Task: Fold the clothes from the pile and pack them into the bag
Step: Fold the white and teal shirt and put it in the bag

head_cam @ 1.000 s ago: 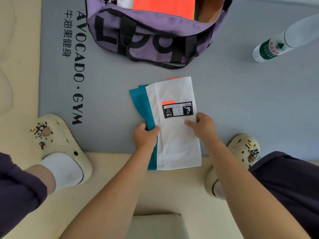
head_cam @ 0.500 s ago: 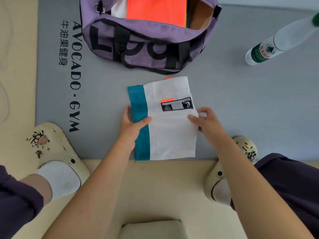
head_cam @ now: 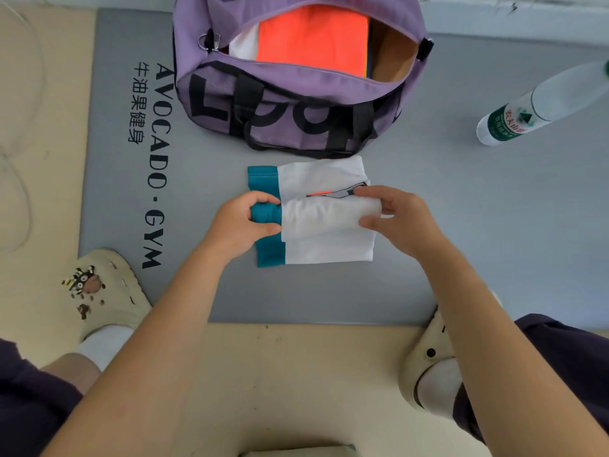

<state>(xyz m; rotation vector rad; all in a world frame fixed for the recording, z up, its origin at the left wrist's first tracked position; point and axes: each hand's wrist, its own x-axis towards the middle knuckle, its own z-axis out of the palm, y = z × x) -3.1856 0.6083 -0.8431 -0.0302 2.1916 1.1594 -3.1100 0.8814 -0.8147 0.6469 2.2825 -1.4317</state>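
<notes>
Cream clog (head_cam: 108, 291): on the tan floor at far left, at the edge of the grey gym mat (head_cam: 115, 192).
Left hand (head_cam: 242, 222): fingers and thumb curled round the teal edge of the garment, pinching a raised fold.
Garment (head_cam: 326, 239): white-and-teal folded clothing, lying flat on the mat just in front of the bag, its middle lifted into a crease between the two hands.
Handling: judged light, soft and limp; it will sag wherever unsupported, so hold is best taken at both side edges along the fold line, as here.
Bag (head_cam: 296, 103): purple, mouth open, just beyond the garment; an orange folded item (head_cam: 313, 37) lies inside.
Right hand (head_cam: 392, 216): thumb and fingers pinching the white edge of the same crease.
Step in hand: probably halving the garment before packing.
Water bottle (head_cam: 534, 107): lying on the mat at far right, well apart from the garment.
</notes>
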